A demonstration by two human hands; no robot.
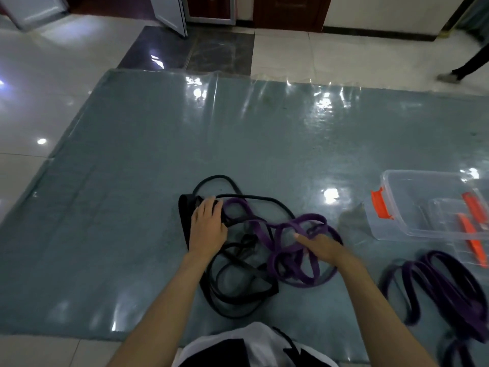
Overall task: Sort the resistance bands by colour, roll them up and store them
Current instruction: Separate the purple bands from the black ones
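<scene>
flat purple bands (288, 250), tangled black bands (232, 263)

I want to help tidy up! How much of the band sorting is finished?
Only a start. Some purple bands already lie apart on the right. In hand: the left hand rests on the black bands and the right hand touches the tangled purple bands, which are still mixed together. Nothing looks rolled, and no bands are visible in the clear storage box.
</scene>
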